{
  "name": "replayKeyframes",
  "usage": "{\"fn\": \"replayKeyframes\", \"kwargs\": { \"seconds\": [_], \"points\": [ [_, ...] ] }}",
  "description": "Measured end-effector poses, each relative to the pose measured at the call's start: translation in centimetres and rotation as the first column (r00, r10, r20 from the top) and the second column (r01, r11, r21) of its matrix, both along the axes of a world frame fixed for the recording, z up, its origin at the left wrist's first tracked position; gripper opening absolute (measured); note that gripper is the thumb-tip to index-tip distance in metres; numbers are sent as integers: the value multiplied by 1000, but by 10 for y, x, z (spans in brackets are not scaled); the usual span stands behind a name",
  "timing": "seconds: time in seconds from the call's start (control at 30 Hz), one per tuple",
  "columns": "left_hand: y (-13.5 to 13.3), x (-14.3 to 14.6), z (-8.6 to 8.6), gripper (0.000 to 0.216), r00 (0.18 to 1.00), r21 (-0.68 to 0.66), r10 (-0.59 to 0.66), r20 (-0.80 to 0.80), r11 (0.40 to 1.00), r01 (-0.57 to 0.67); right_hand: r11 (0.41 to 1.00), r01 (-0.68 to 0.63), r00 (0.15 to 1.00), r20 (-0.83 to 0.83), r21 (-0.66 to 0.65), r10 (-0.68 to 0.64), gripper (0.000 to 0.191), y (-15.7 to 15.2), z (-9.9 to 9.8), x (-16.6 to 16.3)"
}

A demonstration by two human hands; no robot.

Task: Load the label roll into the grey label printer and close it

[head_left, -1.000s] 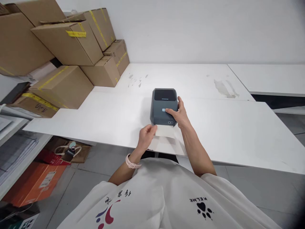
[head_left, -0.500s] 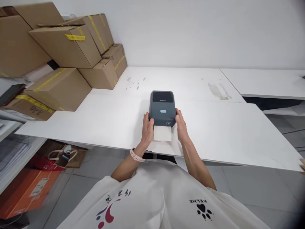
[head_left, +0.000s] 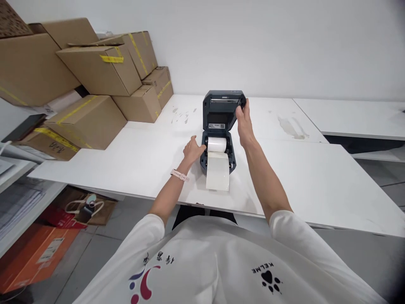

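Observation:
A dark grey label printer (head_left: 233, 155) stands on the white table in front of me, its lid (head_left: 207, 114) raised and tilted back. Inside sits a roll of white labels (head_left: 217, 144). From it a strip of label paper (head_left: 217, 171) runs out over the front toward me. My right hand (head_left: 245, 124) holds the lid's right edge, thumb on the near side and fingers behind. At the printer's left side is my left hand (head_left: 192, 151), fingers apart, its thumb at the edge of the base beside the roll.
Cardboard boxes (head_left: 91, 69) with yellow tape are piled at the left end of the table (head_left: 284, 177). A white wall (head_left: 253, 46) rises behind. On the floor at left are an orange box (head_left: 34, 257) and a paper bag (head_left: 106, 207).
The printer's lid has swung from closed to open, showing the label roll. My right hand has risen with the lid; my left hand has shifted slightly away and spread its fingers.

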State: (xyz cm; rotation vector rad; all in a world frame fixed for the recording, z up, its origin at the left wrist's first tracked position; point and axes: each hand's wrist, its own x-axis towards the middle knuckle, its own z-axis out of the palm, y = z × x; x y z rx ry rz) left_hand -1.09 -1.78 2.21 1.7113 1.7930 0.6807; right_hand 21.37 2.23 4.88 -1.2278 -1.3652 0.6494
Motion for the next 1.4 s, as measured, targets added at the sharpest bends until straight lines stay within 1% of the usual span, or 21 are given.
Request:
{"fn": "replayKeyframes", "kwargs": {
  "seconds": [0.07,0.13,0.17,0.23,0.3,0.33,0.4,0.47,0.5,0.57,0.67,0.7,0.77,0.83,0.9,1.0,1.07,1.13,1.23,1.3,1.4],
  "points": [
    [7,1,-6,64,996,-129,-66,-54,990,59,1000,-7,999,34,2,7,106,15,7,5],
    [11,2,-10,54,992,-172,-111,-63,980,99,998,40,993,113,58,-46,105,15,13,8],
    [12,3,-12,50,990,-173,-122,-66,979,109,989,84,981,167,123,-104,101,10,16,7],
    [14,5,-13,46,990,-165,-124,-72,980,110,951,140,937,274,276,-218,83,-6,20,3],
    [15,6,-14,43,990,-159,-118,-84,982,103,944,72,888,410,322,-207,57,-24,20,-6],
    [15,7,-15,41,989,-156,-113,-93,983,98,963,3,851,505,269,-144,48,-30,19,-11],
    [15,9,-15,37,987,-146,-106,-117,985,89,994,-104,699,714,39,45,45,-36,12,-24],
    [14,10,-14,33,984,-134,-106,-145,987,87,975,-112,514,828,-194,224,59,-33,3,-36],
    [14,11,-14,33,982,-129,-107,-157,988,87,958,-95,450,847,-270,283,67,-29,-3,-42],
    [13,11,-13,32,979,-123,-107,-174,989,86,934,-75,396,849,-350,350,78,-18,-11,-51],
    [13,11,-13,32,979,-124,-104,-177,989,82,916,-70,388,835,-396,390,88,-8,-15,-54],
    [13,11,-13,33,979,-126,-104,-174,989,82,911,-83,398,824,-405,403,91,-8,-13,-51],
    [13,10,-14,34,981,-129,-104,-164,988,83,893,-180,489,750,-412,445,97,-14,-6,-36],
    [14,9,-17,34,983,-130,-104,-152,988,85,870,-327,651,579,-369,490,96,-27,2,-13],
    [15,9,-19,33,985,-130,-103,-139,988,85,873,-408,802,352,-268,482,92,-43,4,15],
    [15,9,-21,33,988,-134,-97,-119,988,81,937,-325,937,94,-128,338,82,-64,-10,57],
    [15,9,-21,32,990,-139,-93,-109,987,78,972,-219,975,-52,-90,215,81,-70,-32,77],
    [15,9,-20,32,991,-141,-89,-100,987,75,988,-113,980,-174,-110,92,85,-69,-59,87],
    [14,10,-20,32,993,-140,-83,-89,988,70,986,-9,968,-249,-169,-33,97,-63,-96,90],
    [14,9,-20,32,993,-142,-78,-85,988,66,981,12,963,-261,-192,-63,105,-61,-112,90],
    [12,9,-19,32,994,-143,-73,-81,988,61,965,-57,958,-285,-255,-19,114,-66,-121,92]
  ]
}}
